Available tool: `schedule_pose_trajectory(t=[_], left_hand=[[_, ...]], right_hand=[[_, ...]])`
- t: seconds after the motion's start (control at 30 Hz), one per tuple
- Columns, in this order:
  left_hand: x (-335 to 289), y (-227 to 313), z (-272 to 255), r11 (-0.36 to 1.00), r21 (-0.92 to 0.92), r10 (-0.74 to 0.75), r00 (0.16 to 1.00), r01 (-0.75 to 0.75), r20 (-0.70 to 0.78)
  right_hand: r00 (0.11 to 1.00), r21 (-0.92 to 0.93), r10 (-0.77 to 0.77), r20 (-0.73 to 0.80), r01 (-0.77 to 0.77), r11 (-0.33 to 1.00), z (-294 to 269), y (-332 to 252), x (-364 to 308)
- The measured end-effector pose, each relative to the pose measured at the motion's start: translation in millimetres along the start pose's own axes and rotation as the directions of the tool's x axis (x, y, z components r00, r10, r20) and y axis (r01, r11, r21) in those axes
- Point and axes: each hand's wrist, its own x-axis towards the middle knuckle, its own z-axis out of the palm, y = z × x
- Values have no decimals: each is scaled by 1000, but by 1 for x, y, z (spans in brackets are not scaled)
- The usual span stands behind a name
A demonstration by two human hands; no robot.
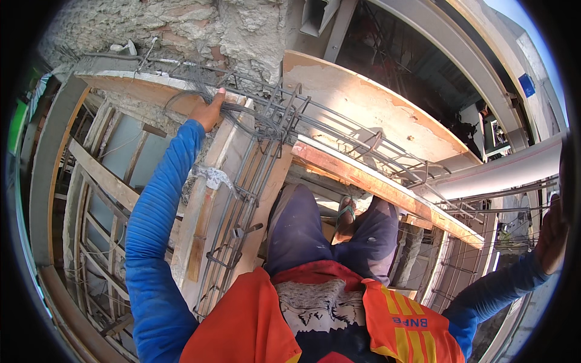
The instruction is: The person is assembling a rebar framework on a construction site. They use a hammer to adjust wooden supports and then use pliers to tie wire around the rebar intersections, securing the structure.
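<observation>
Two hands are well apart. I see the left hand pressed on a bundle of tie wire atop the rebar cage in wooden formwork. The right hand is at the frame's edge; I cannot tell its grip.

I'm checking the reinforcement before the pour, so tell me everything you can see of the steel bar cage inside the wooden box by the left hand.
The steel bar cage is grey, thin long bars ringed by square ties, looking lightly rusted. It lies inside the wooden box and meets another cage at the corner. The left hand rests on loose wire bundled at its top end.
</observation>
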Motion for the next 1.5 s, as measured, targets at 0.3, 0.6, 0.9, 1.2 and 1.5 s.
schedule_pose_trajectory(t=[0.3, 0.6, 0.9, 1.2, 1.5], left_hand=[[-195, 156, -11, 628, -218, 768, 640, -747, 20], [-251, 273, 72, 318, -942, 704, 693, -111, 156], [-187, 281, 136, 47, -997, 448, 891, 66, 80], [-183, 282, 201, 391, -864, 571, 652, 318, 499], [-157, 306, 241, -62, -818, 423, 758, 571, 497]], right_hand=[[584, 16, 90, 807, -174, 985, 218, -67, 29], [782, 279, -67, 620, -140, 950, 341, 8, 0], [829, 428, 326, 453, -524, 737, 321, 82, -110], [916, -94, 269, 298, -252, 963, 232, 137, -103], [743, 406, 425, 518, -650, 642, 197, 117, -104]])
